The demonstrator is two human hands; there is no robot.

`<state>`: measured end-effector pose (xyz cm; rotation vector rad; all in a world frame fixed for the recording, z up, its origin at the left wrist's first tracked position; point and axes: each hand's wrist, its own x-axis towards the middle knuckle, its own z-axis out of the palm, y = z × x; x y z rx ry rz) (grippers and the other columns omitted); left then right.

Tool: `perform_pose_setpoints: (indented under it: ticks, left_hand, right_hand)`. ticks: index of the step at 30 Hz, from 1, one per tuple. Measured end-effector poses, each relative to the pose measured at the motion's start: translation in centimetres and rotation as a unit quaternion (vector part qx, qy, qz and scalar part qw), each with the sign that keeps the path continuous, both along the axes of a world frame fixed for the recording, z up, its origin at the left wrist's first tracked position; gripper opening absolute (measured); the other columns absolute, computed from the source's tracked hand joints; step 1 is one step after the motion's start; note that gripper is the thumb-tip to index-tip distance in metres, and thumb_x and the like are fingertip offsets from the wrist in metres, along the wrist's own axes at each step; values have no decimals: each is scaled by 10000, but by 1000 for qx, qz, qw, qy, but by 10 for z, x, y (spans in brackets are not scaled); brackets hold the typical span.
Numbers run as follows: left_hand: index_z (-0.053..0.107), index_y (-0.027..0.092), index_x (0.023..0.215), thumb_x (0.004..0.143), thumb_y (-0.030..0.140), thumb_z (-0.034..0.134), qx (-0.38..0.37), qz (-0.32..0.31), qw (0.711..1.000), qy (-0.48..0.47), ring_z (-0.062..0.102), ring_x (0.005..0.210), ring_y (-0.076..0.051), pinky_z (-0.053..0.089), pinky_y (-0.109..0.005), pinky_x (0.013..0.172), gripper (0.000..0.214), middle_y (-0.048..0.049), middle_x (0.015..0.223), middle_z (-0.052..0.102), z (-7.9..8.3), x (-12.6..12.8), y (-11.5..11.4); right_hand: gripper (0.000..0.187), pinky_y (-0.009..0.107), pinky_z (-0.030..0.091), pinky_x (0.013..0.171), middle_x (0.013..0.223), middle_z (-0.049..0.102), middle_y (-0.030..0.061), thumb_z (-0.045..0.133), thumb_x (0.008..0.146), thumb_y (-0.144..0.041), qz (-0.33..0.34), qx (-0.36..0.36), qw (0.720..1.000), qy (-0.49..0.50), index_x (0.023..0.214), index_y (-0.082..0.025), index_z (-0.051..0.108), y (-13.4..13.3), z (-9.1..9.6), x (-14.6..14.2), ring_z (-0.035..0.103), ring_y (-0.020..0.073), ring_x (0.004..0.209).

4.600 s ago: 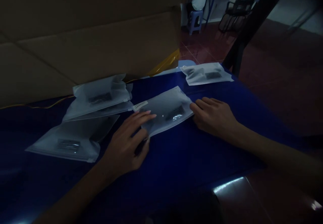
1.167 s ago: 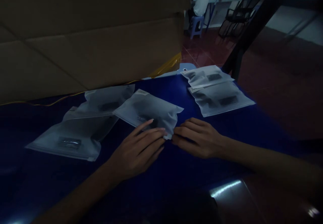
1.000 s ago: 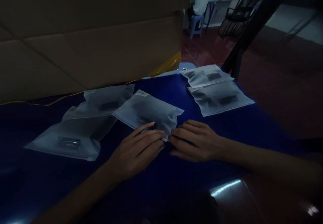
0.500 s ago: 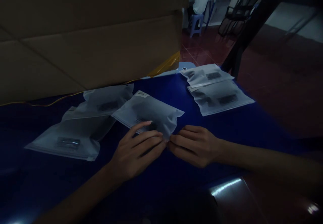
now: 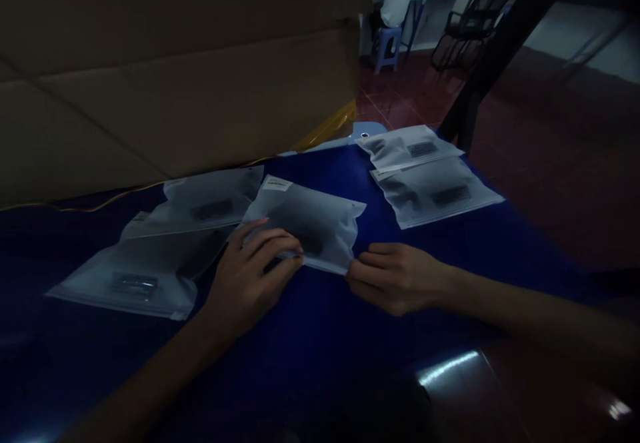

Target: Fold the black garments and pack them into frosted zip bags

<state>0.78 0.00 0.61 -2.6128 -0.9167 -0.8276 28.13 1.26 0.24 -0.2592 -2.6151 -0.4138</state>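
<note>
Centrally, one frosted bag (image 5: pixel 323 220). Left hand (image 5: pixel 253 270), before it, gripping the near edge; right hand (image 5: pixel 395 278), alongside, pinching the near-right corner.

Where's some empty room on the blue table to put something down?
There's bare blue table between the left hand and right hand, on the near side of the middle bag. Another patch lies between the right forearm and the right pair of bags. It's crowded where the left pair of bags overlap.

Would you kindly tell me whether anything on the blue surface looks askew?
Nothing looks spilled or clearly damaged; only the middle bag has a wavy right edge, and the left bags overlap untidily.
</note>
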Motion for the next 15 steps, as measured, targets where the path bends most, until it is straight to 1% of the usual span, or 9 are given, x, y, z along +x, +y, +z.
perform_pose_setpoints:
  ticks: [2,5,7,10,12,15]
  left_hand:
    - [665,199,906,905,73,729,0,22,1000,20,714,1026,-241,507,-545,1060,142,-37,1032,749,0,-6,3]
    - [656,196,901,922,84,704,-11,33,998,49,703,1060,-256,496,-557,1064,124,-45,1055,745,1,-8,3]
    - [657,192,904,933,83,684,-14,30,998,58,699,1067,-259,494,-556,1064,116,-45,1050,747,2,-7,1]
    - [654,196,920,952,85,656,-10,35,997,62,695,1059,-256,495,-560,1053,115,-44,1053,749,3,-4,-2]
    - [648,214,918,963,99,642,-2,53,996,70,692,1052,-246,498,-549,1054,124,-33,1062,745,3,-6,-1]
    - [649,228,891,969,126,626,10,91,991,93,680,1072,-263,504,-548,1051,131,-43,1100,733,4,-12,1]
  right_hand:
    - [240,276,413,586,745,616,-9,563,969,-41,-38,2,999,-31,785,-153,668,3,1,5,508,111,598]
    - [217,290,418,627,791,643,2,565,959,-35,-82,-8,994,-78,822,-158,679,6,4,9,518,124,622]
    - [205,300,410,642,795,648,10,577,958,-48,-95,-10,991,-94,820,-160,680,7,6,11,527,138,644]
    - [232,313,385,650,747,625,9,593,948,-47,-111,3,989,-101,761,-165,664,10,10,14,524,155,662]
    - [247,322,378,673,740,620,12,590,944,-38,-125,6,986,-114,746,-168,660,12,12,17,522,164,690]
    - [190,346,380,734,774,640,27,621,943,-78,-153,-8,980,-126,788,-171,681,18,15,24,530,188,759]
